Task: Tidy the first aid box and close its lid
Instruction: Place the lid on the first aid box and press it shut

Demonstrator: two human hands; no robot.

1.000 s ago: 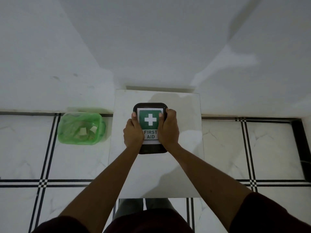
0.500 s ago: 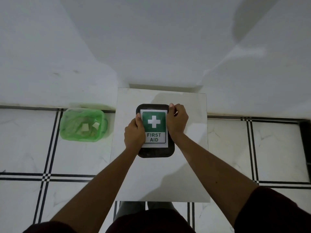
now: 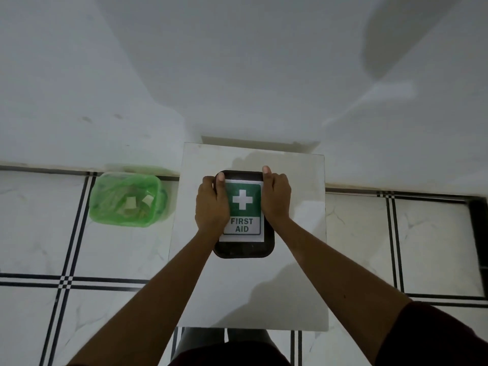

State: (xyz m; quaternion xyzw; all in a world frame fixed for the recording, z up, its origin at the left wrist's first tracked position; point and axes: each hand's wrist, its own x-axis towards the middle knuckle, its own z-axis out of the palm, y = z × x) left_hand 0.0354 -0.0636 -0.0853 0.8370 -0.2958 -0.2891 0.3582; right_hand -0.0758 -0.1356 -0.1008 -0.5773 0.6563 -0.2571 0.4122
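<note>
The first aid box point(image 3: 244, 249) is a dark rounded case with a green and white "FIRST AID" label on its lid. It lies flat on a small white table point(image 3: 248, 294) with the lid down. My left hand point(image 3: 211, 204) clasps the box's left edge, thumb on the far left corner. My right hand point(image 3: 276, 196) clasps the right edge, thumb at the far right corner. The box's contents are hidden under the lid.
A green plastic bin point(image 3: 126, 199) lined with a green bag, with scraps inside, stands on the tiled floor left of the table. A white wall rises right behind the table. My knees show under the table's near edge.
Both hands have slid from the middle of the lid out to the box's side edges, uncovering the label. The lid lies flat throughout.
</note>
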